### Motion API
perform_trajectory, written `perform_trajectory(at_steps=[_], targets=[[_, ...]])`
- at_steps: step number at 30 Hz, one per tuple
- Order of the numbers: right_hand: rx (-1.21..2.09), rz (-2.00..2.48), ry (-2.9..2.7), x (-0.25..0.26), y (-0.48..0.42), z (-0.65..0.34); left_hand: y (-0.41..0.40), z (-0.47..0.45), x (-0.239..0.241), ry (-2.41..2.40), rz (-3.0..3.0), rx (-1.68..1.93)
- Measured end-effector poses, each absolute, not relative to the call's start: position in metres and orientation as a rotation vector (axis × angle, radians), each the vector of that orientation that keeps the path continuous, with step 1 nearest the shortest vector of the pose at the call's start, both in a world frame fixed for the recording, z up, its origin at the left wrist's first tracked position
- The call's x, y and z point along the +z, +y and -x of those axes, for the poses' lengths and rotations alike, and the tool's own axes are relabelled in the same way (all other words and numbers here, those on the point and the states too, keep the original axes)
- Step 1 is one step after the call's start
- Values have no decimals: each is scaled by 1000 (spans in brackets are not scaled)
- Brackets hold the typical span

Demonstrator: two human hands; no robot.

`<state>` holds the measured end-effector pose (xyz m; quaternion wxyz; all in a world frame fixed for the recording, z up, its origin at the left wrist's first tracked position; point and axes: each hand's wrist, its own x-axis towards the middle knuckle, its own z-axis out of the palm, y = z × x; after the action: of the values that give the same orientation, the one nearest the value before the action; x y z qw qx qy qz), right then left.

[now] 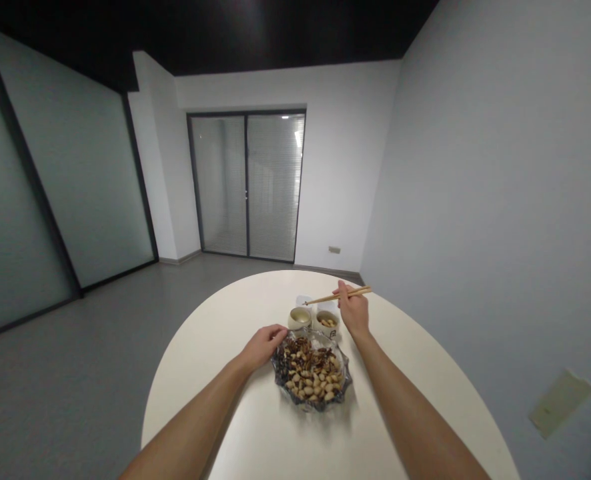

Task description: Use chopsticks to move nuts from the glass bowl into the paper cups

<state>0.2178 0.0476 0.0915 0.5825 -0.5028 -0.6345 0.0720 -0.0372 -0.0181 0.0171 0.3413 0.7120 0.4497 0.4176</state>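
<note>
Where it lies gripped in the right hand (354, 312), the pair of chopsticks (338, 295) shows as two thin, straight sticks of pale wood, held close together and almost level, with their narrow tips pointing left above the two cups at the far side of the table. That hand is closed around the thicker ends, thumb and curled fingers pinching them, raised clear of the tabletop. Below the tips stands a pale cup (300, 318), round and smooth with a creamy inside. Just beside it is a second cup (327, 323), white with a dark mark on its wall and a few light kernels in it. Nearer the person sits the glass bowl (346, 380), clear, with a wavy, scalloped rim, heaped with nuts (311, 373): beige shells on the near side, darker wrinkled brown pieces toward the far left. The left hand (264, 345) rests at the bowl's far-left rim, fingers curled inward and touching the glass edge. Everything stands on a round table (275, 433) with a smooth, matt off-white top, in a room with a grey floor, plain white walls and a dark-framed glass door (248, 187).
</note>
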Motion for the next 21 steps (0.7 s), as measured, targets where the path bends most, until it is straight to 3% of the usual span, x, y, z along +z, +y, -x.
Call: perform_trajectory(at_steps=[21], targets=[[287,937,-1725,76,12,-232,-23,32,20,1179,-1853,1088]])
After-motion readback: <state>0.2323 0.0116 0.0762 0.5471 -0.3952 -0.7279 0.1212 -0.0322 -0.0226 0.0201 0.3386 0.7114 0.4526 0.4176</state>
